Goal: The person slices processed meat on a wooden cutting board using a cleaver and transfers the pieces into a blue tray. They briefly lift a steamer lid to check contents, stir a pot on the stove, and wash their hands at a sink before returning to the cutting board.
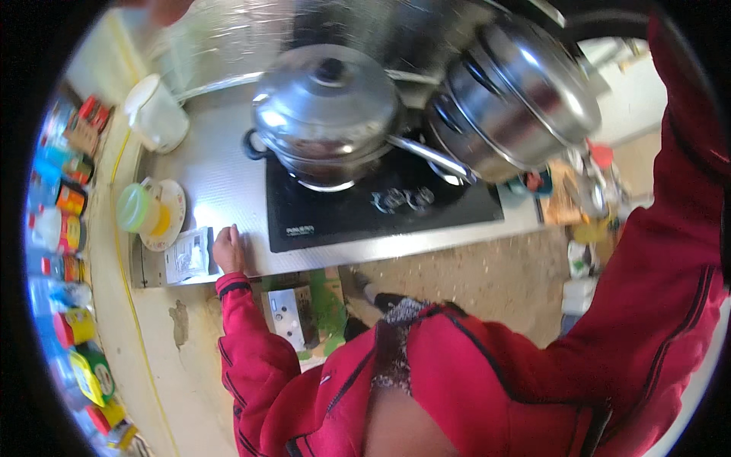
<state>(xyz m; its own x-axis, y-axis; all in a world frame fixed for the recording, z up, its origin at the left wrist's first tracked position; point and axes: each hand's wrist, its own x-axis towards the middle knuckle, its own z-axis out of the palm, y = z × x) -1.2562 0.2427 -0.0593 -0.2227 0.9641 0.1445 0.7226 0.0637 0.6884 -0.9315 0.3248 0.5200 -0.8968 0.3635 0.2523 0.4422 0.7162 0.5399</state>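
Note:
At the front edge of the metal counter [251,255], my left hand [229,250] rests with its fingers loosely out, seemingly holding nothing. Right beside it lies a white and silver packet [190,254]. My right sleeve [662,221] rises along the right side, and the hand beyond it is out of the picture. On the black cooktop [343,221] stands a lidded steel pot [327,114] with a long handle pointing right. A large steel steamer pot [518,91] with side handles is to its right.
A plate [177,202] bears a cup with a pale green lid [135,209]. Behind it is a white pitcher [158,114]. Bottles and tubs [65,228] line the left side. A wooden board [563,194] and utensils sit at the right. A blurred shape crosses the upper left rim.

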